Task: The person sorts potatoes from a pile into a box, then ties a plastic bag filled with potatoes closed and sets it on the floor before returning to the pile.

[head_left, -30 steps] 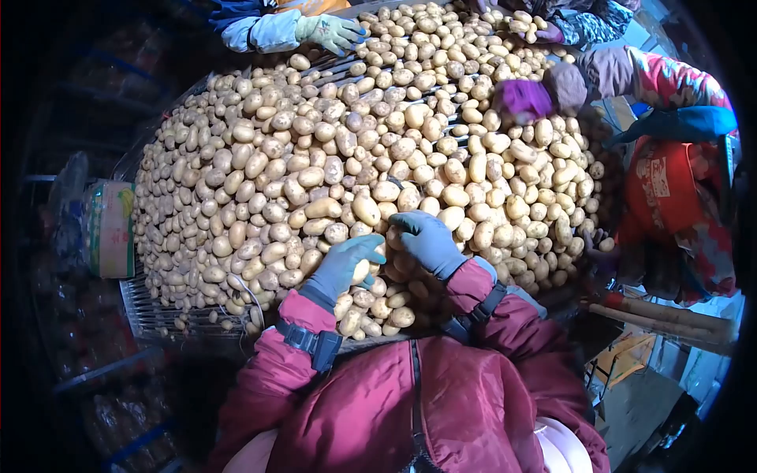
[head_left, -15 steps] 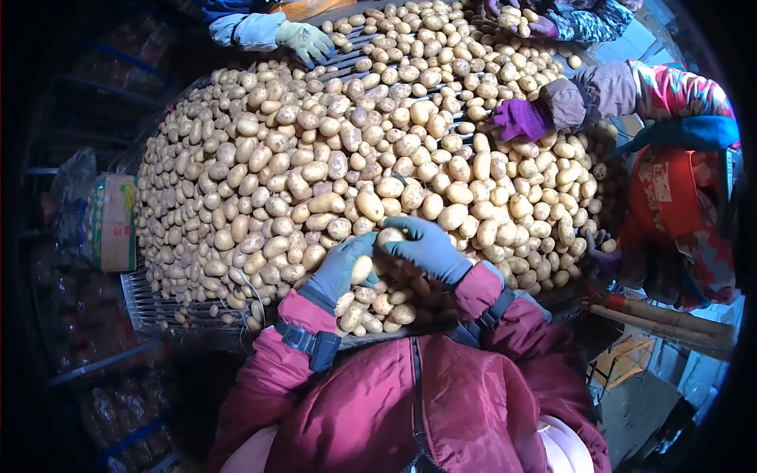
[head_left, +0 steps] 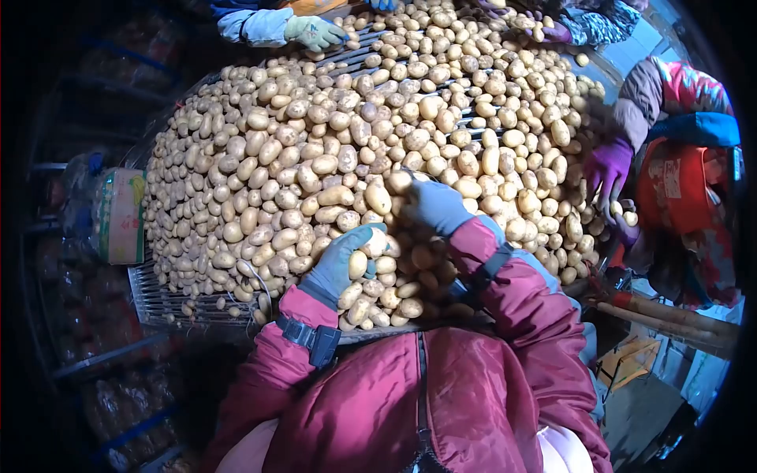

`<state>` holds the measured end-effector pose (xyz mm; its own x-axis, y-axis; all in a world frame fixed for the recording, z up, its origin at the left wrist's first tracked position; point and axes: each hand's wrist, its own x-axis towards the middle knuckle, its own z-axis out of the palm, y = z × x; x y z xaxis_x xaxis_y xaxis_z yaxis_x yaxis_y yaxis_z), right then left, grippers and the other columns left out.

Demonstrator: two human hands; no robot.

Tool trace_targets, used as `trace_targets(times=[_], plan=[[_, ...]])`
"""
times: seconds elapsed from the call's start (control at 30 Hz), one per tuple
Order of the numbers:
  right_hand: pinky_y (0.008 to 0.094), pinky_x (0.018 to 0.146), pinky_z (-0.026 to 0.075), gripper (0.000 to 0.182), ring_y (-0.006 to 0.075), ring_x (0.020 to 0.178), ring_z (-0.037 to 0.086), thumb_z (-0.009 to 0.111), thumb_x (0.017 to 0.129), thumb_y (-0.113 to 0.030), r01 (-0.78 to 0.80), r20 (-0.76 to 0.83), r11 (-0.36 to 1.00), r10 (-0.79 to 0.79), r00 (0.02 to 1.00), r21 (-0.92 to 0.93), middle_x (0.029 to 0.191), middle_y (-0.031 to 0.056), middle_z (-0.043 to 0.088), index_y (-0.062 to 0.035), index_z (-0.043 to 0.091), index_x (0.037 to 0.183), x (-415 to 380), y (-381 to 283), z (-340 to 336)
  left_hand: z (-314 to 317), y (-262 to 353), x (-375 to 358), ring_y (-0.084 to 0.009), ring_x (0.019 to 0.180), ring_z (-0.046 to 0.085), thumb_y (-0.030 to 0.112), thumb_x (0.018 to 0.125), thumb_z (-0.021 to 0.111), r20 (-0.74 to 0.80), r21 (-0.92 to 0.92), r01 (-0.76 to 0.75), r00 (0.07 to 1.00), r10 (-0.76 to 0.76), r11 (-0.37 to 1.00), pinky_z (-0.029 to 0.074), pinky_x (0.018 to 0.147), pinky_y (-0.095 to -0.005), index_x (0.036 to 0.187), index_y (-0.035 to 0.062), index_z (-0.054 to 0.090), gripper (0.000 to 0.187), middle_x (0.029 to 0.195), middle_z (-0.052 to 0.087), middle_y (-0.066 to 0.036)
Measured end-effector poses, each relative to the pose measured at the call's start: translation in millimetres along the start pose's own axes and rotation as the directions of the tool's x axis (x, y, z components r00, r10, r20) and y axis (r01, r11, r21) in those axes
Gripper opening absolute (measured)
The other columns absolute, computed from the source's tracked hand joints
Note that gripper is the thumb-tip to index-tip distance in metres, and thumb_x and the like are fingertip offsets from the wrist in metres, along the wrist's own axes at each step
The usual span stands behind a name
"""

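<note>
A large heap of pale, earth-dusted potatoes [head_left: 244, 169] spreads in front of me over a slatted surface. My left hand [head_left: 335, 260], in a blue-grey glove, is closed around a potato [head_left: 358, 266] near the heap's front edge. A second potato [head_left: 377, 242] shows at its fingertips. My right hand [head_left: 443, 208], gloved alike, reaches over the heap to the right. Its fingers are shadowed and partly hidden beside a potato [head_left: 400, 182], and whether it grips anything does not show. More potatoes [head_left: 382, 303] lie between my forearms.
Co-workers stand around the heap: a pale-gloved hand [head_left: 314, 33] at the far left, a purple-gloved hand [head_left: 607, 167] at right. Metal slats [head_left: 169, 299] show at the left front. A cardboard box [head_left: 122, 217] stands left, a red bag [head_left: 678, 185] and wooden poles [head_left: 662, 319] right.
My right hand has moved away from the left, up and to the right over the heap. The left still holds its potato. A co-worker's purple-gloved hand has drawn back to the right.
</note>
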<state>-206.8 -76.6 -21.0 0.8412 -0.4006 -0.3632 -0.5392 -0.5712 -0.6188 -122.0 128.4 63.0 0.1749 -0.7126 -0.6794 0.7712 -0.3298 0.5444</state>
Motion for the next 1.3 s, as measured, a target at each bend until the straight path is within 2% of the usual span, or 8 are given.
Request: trace_targets(times=[0.27,0.43,0.57,0.67,0.7,1.03,1.23,1.3], plan=[[0.0376,0.072,0.054,0.031,0.0228,0.083,0.068,0.07,0.086,-0.031,0.023,-0.022,0.923,-0.015,1.0,0.384,0.092,0.0093,0.072,-0.0086,0.071,0.108,-42,21,25,-57,2,-1,-0.0036,0.087,0.055,0.002,0.096,0.06,0.009,0.387,-0.21,0.974,0.225,0.898,0.049,0.07,-0.0175,0.139,0.007,0.055,0.044,0.111,0.061,0.001],[0.0256,0.059,0.055,0.036,0.0139,0.067,0.066,0.056,0.1,-0.024,-0.207,0.207,0.087,0.009,0.978,0.974,0.103,0.0051,0.068,-0.0028,0.063,0.128,-61,15,27,-70,-3,-3,-0.0054,0.084,0.056,0.016,0.101,0.056,0.107,0.119,-0.166,0.982,0.154,0.979,0.05,0.068,-0.019,0.137,0.0071,0.056,0.037,0.11,0.061,0.002],[0.026,0.058,0.055,0.039,0.0142,0.064,0.065,0.052,0.102,-0.025,-0.067,0.066,0.012,0.071,0.995,0.998,0.11,0.0071,0.068,-0.0017,0.059,0.132,-83,0,29,-57,6,-13,-0.0053,0.083,0.056,0.036,0.102,0.055,-0.1,0.223,-0.078,0.99,0.102,0.972,0.052,0.066,-0.0202,0.139,0.0075,0.055,0.047,0.107,0.06,0.002],[0.0271,0.063,0.057,0.044,0.0167,0.064,0.067,0.049,0.103,-0.032,0.039,-0.147,0.496,0.182,0.972,0.868,0.122,0.0095,0.068,-0.0043,0.057,0.136,-103,-11,28,-47,13,-20,-0.009,0.089,0.059,0.03,0.102,0.055,-0.069,0.248,-0.114,0.989,0.134,0.962,0.054,0.072,-0.024,0.136,0.0064,0.058,0.042,0.113,0.061,-0.001],[0.032,0.067,0.059,0.048,0.0206,0.075,0.07,0.051,0.102,-0.043,-0.12,0.072,0.206,0.23,0.97,0.971,0.125,0.0076,0.065,-0.0091,0.057,0.135,-112,-20,32,-43,12,-21,-0.0116,0.095,0.061,0.025,0.102,0.055,-0.048,0.272,-0.137,0.987,0.155,0.953,0.055,0.079,-0.0264,0.135,0.006,0.06,0.039,0.116,0.063,-0.003],[0.0267,0.056,0.052,0.042,0.0122,0.066,0.062,0.05,0.104,-0.033,0.187,-0.074,-0.622,0.202,0.976,0.76,0.101,0.0056,0.067,-0.0186,0.045,0.143,-143,-62,112,22,-57,-1,-0.0349,0.117,0.057,0.034,0.092,0.067,0.597,0.756,-0.624,0.532,0.601,-0.198,0.044,0.103,-0.0445,0.133,0.0053,0.058,0.051,0.123,0.061,-0.018],[0.0261,0.072,0.057,0.061,0.0168,0.085,0.069,0.057,0.097,-0.018,0.514,-0.592,0.296,0.349,0.726,0.805,0.118,0.0114,0.066,-0.0038,0.036,0.152,-187,-23,136,40,-94,-2,-0.0402,0.138,0.041,0.043,0.093,0.062,0.765,0.637,-0.712,0.534,0.361,-0.297,0.03,0.116,-0.0504,0.147,0.0046,0.043,0.07,0.145,0.047,-0.021],[0.0358,0.089,0.058,0.048,0.0234,0.105,0.067,0.063,0.097,-0.029,0.373,-0.139,-0.483,0.453,0.881,0.792,0.12,0.0134,0.065,-0.0018,0.054,0.135,-209,-2,120,44,-103,1,-0.0406,0.138,0.041,0.043,0.093,0.062,0.787,0.6,-0.772,0.523,0.327,-0.211,0.031,0.115,-0.0498,0.147,0.0049,0.043,0.068,0.145,0.048,-0.021]])
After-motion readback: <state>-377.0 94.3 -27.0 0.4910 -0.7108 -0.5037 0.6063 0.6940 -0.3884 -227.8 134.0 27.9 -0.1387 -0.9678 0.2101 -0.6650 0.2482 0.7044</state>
